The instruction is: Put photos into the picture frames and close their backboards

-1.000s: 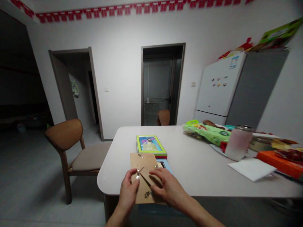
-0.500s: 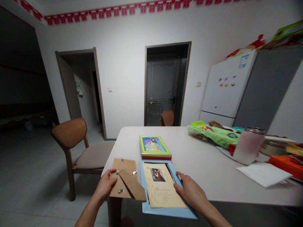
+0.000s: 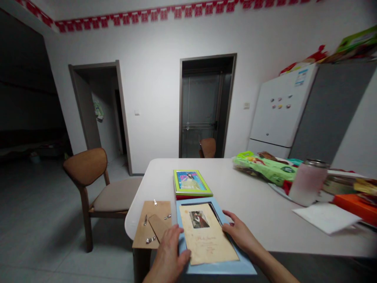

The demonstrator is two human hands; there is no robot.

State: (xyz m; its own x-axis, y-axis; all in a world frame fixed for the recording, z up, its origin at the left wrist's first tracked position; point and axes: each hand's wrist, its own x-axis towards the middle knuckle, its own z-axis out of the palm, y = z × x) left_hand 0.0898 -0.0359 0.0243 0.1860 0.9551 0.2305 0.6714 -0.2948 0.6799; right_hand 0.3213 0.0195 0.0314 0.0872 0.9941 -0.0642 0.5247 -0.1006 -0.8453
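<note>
A light-blue picture frame (image 3: 216, 269) lies at the table's near edge, with a cream printed sheet (image 3: 207, 245) bearing a small photo inside its opening. My left hand (image 3: 169, 251) grips the frame's left side, thumb over the sheet's edge. On the right side, my right hand (image 3: 240, 234) holds the frame's edge, thumb near the sheet and fingers at the outer border. Left of the frame rests a brown backing board (image 3: 141, 232) with metal clips and a support flap, partly covered by my left hand. Beyond sits a lime-green framed picture (image 3: 193, 182).
A wooden chair (image 3: 88, 169) stands left of the white table (image 3: 229, 184). To the right are a green plastic bag (image 3: 271, 169), a pinkish bottle (image 3: 309, 182), white paper (image 3: 326, 216) and an orange box (image 3: 357, 208). A refrigerator (image 3: 279, 106) stands behind.
My left hand has let go of the backing board and moved right onto the blue frame. The board now lies on the table. The blue frame and sheet have shifted slightly right and nearer.
</note>
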